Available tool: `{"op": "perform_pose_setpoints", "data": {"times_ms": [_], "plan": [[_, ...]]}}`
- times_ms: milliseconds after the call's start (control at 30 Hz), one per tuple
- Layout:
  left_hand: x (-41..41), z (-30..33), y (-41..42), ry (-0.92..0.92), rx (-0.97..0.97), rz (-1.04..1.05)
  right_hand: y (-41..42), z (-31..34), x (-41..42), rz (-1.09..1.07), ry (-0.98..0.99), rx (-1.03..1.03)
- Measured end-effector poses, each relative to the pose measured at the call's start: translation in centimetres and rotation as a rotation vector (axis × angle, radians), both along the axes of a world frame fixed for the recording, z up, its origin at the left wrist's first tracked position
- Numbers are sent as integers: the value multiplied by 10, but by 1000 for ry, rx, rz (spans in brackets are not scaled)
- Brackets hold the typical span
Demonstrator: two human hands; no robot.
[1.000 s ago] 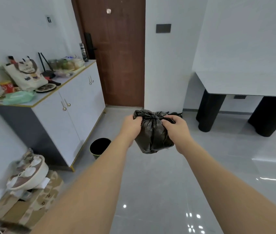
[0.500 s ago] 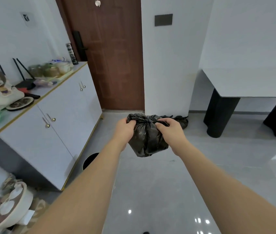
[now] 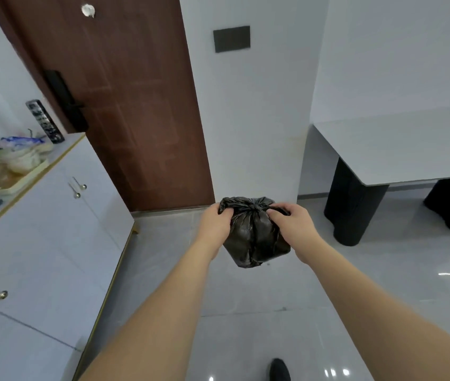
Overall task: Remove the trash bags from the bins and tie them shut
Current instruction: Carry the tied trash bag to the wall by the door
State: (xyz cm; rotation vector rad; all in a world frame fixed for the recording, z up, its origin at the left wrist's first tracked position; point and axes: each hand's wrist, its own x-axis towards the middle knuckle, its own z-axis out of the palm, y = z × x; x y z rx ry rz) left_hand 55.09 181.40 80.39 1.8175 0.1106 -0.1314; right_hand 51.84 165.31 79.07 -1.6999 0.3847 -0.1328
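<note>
Left hand and right hand grip crinkled, knotted black trash bag.

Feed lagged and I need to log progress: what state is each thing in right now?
Bag: gathered into a knot at the top, held off the floor.
Left hand: grips the bag's top on its left.
Right hand: grips the bag's top on its right.
Door: closed.
Cabinet doors: closed.
Tray: on the cabinet top, loaded with items.
</note>
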Motion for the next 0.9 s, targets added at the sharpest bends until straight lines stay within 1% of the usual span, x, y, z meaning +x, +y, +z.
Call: {"op": "perform_pose_setpoints", "data": {"times_ms": [167,367,467,533,633,700,800,900], "plan": [[131,-14,-21,17,35,39,-24,-11,133,33,10,45],[275,-14,-27,29,52,92,-31,-11,289,78,29,23],[349,-39,-18,56,62,122,-24,-32,365,121,66,1],[408,-69,-18,71,55,133,-23,-60,422,137,89,-12],[496,-139,-21,104,60,111,-22,-129,506,115,146,-43],[550,-205,-25,125,62,104,-24,-193,556,105,185,-54],[615,-321,-30,162,53,124,-29,-304,617,124,236,-68],[663,-456,-35,234,72,138,-35,-436,668,137,277,-90]]}}
